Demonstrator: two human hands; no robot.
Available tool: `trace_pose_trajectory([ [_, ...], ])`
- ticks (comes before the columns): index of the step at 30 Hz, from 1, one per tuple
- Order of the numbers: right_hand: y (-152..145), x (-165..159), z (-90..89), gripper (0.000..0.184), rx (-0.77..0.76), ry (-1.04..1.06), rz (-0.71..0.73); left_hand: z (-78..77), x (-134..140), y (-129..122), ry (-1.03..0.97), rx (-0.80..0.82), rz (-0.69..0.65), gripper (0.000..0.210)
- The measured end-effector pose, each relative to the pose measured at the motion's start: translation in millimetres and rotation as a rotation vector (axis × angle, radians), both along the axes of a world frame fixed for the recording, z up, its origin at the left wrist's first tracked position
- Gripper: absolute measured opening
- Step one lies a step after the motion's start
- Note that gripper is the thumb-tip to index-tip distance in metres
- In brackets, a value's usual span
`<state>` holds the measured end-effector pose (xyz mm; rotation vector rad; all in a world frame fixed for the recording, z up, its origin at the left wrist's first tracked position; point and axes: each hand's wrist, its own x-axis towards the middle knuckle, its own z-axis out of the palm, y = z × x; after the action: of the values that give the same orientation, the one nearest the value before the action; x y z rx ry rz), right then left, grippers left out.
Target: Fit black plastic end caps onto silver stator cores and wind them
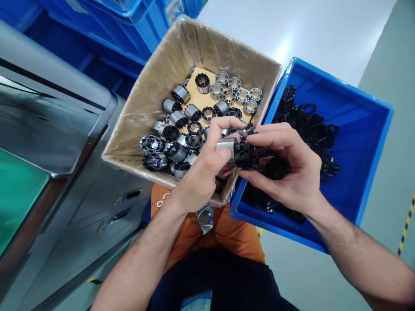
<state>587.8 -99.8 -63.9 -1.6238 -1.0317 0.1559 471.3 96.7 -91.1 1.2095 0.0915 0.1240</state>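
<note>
My left hand (202, 172) is closed round a silver metal stator core (227, 149) with a black toothed plastic end piece (244, 154). My right hand (288, 166) pinches a small black plastic part (249, 129) between thumb and fingers at the core's right end. More black plastic rings (275, 167) sit in its palm, partly hidden. Both hands are over the meeting edges of a plastic-lined cardboard box (136, 112) and a blue bin (366, 164). Inside the box lie several silver cores (178, 119), many with black ends.
A layer of cardboard (202, 101) in the box carries several bare metal cores (229, 96). Black plastic parts (301, 125) heap in the blue bin. Blue crates (136, 32) stand behind, a grey metal cabinet (106, 207) at left, a white surface (308, 26) at the back.
</note>
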Motion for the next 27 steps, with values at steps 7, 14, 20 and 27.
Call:
trace_pose_trajectory([
  [7, -0.4, -2.3, -4.7, 0.054, 0.02, 0.033, -0.042, 1.5, 1.2, 0.1, -0.027, 0.045, 0.02, 0.055],
  [14, 2.3, -4.8, 0.2, 0.054, 0.058, -0.028, -0.051, 10.0, 6.3, -1.3, -0.023, 0.074, 0.01, 0.052],
  [20, 3.5, -6.3, 4.9, 0.047, 0.057, -0.152, -0.075, 31.1, 44.7, -5.9, 0.003, 0.177, 0.12, 0.066],
  [27, -1.6, -10.7, 4.3, 0.037, 0.012, -0.307, -0.127, 27.5, 24.4, -6.5, 0.037, 0.187, 0.101, 0.071],
])
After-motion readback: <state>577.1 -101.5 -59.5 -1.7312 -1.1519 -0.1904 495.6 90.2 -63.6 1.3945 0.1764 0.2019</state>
